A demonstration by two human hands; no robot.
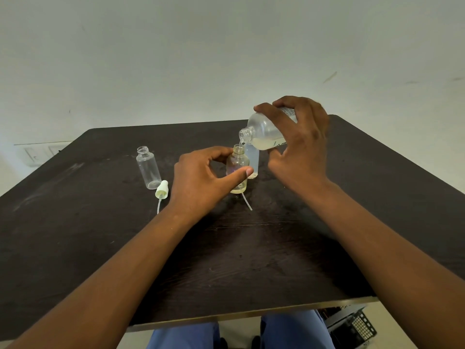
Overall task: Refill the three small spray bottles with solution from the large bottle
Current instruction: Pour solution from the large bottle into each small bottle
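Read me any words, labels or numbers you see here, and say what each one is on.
Nothing here can be read.
Large bottle, held tilted by the right hand: dark print on its label, too small and blurred to read.
Small bottle in the left hand: no text visible.
Empty spray bottle: no text visible.

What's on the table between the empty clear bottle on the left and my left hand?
In the head view, a spray cap with its dip tube lies between the empty bottle and the left hand.
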